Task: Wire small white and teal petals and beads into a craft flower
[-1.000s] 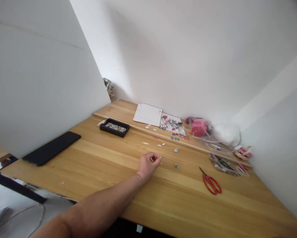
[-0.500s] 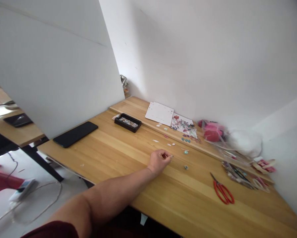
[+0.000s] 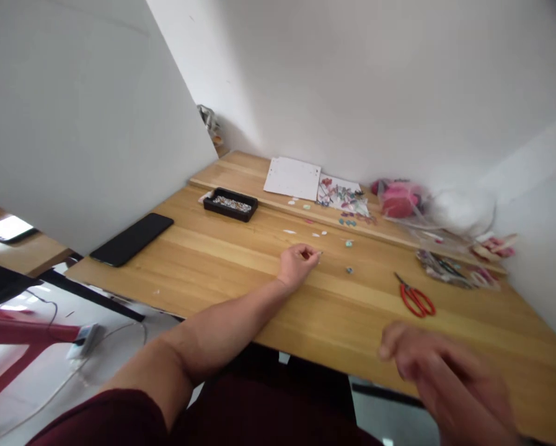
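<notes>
My left hand rests over the middle of the wooden table, thumb and finger pinched together. A tiny item shows at the fingertips, too small to name. My right hand is above the front right of the table, smeared by motion, so its fingers are unclear. Red-handled scissors or snips lie on the tabletop beyond my right hand. Close to my left hand are a small dark bead-like piece, a turquoise piece and a white sliver.
A black tray of small beads stands at the back left, near a black phone. White sheets lie on the raised back ledge. Pink items in a clear bag and packets of small parts are at right.
My right hand has come into view at the lower right. My left hand keeps its pinch over the same part of the table. The camera view has tilted down a little.
</notes>
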